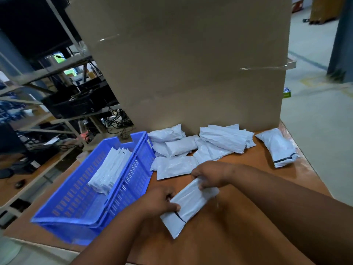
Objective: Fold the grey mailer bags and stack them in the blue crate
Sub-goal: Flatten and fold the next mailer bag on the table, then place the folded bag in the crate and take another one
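Bag in hand: we hold one grey mailer bag [188,202] just above the middle of the counter [238,236], tilted, its black-lined flap end toward the near edge.
Left hand: our left hand [159,200] grips the bag's near half, thumb on top and fingers curled under.
Right hand: our right hand [209,175] pinches the bag's far end, fingers closed on the film.
Weight: we judge it light; it bulges a little, so something soft may be inside, though we cannot tell what.
Feel: thin glossy plastic, limp and probably slippery; it should crease readily but may spring open if let go.
Where to hold: we judge both short ends best, pressing the fold flat with the thumbs.
Crate: the blue crate [80,211] sits at the counter's left edge, with a row of folded bags [110,169] standing on edge inside it.
Waiting bags: an unfolded pile [191,148] lies along the far edge against a cardboard sheet [181,64]; one lone bag [278,148] lies near the far right corner.
Hidden: our fingertips under the bag, the bags at the bottom of the pile, and the crate's near wall, which is blurred.
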A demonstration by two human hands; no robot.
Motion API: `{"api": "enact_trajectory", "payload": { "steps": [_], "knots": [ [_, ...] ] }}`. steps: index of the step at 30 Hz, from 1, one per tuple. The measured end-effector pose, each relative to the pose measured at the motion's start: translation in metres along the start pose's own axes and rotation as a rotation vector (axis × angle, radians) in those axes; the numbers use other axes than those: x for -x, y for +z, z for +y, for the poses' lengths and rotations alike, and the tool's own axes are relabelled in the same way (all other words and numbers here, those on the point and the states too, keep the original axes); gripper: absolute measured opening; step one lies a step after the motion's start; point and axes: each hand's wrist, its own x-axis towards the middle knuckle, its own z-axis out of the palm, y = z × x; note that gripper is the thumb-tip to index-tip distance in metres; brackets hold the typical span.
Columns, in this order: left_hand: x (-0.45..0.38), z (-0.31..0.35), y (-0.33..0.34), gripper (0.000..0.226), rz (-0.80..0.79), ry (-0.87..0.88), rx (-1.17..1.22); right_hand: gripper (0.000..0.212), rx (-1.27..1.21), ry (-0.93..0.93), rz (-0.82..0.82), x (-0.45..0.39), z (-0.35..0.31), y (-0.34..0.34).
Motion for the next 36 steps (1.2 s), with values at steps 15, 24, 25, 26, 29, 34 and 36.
{"api": "enact_trajectory", "payload": {
  "steps": [15,24,25,26,29,34,36],
  "knots": [
    [-0.004,-0.024,-0.177,0.035,0.474,-0.225,-0.130,0.031,0.120,-0.170,0.294,-0.150,-0.074,-0.178],
    [0.010,-0.118,-0.231,0.023,0.574,-0.330,-0.181,0.022,0.145,-0.246,0.247,-0.286,-0.143,-0.200],
    [0.007,-0.131,-0.231,0.022,0.554,-0.348,-0.161,0.022,0.172,-0.248,0.227,-0.301,-0.149,-0.196],
    [0.004,-0.144,-0.229,0.022,0.524,-0.368,-0.142,0.023,0.197,-0.243,0.203,-0.318,-0.152,-0.190],
    [-0.012,-0.180,-0.216,0.025,0.428,-0.421,-0.117,0.025,0.305,-0.200,0.105,-0.367,-0.154,-0.168],
    [-0.050,-0.218,-0.189,0.028,0.305,-0.507,-0.072,0.024,0.451,-0.115,-0.090,-0.420,-0.153,-0.132],
    [-0.063,-0.229,-0.180,0.026,0.271,-0.530,-0.094,0.023,0.538,-0.095,-0.161,-0.433,-0.151,-0.117]
  ]
}}
